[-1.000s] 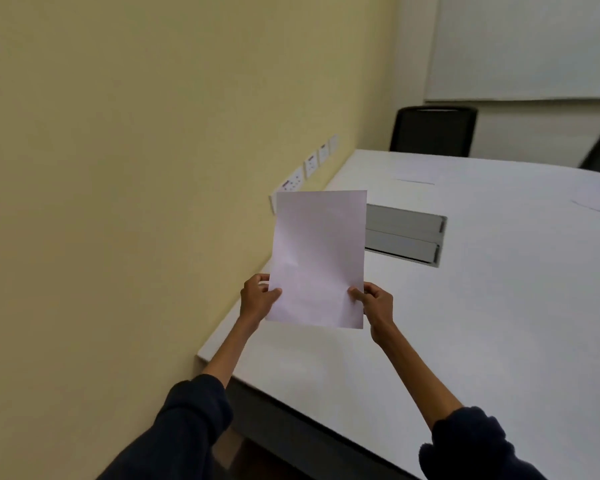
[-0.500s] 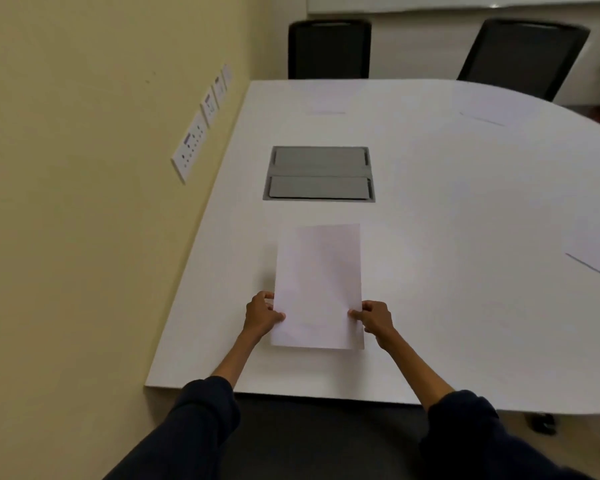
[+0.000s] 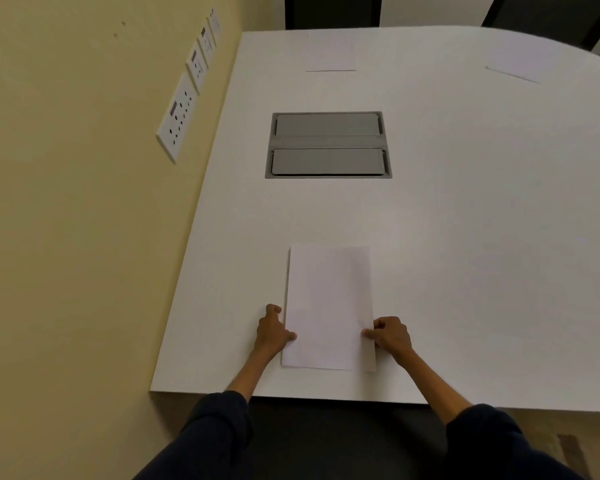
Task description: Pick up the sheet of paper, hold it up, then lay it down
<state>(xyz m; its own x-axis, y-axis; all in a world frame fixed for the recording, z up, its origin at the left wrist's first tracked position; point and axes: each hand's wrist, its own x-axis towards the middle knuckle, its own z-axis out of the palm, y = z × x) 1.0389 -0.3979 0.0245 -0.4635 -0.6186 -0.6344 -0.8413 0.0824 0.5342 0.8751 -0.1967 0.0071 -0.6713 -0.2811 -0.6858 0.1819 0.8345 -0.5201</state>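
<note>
I count one wide white surface [image 3: 465, 202], smooth and matte, with a rounded far edge, butted against one pale yellow wall [image 3: 66, 202] on its left. Set flush into the surface is one grey rectangular hatch [image 3: 328, 144] with two flat lids; I take this as my landmark. Left of the hatch, four white socket plates [image 3: 177, 117] sit in a row on the wall. Beyond the hatch I see two dark chair backs [image 3: 331, 10], and three more flat sheets lie on the surface farther off and to the right. Nearer me than the hatch, the sheet of paper [image 3: 328, 306], a plain white rectangle, lies flat on the surface. The left hand [image 3: 272, 330] pinches its left edge and the right hand [image 3: 390, 336] its right edge, thumbs on top. Two dark sleeves [image 3: 215, 434] frame the bottom.
</note>
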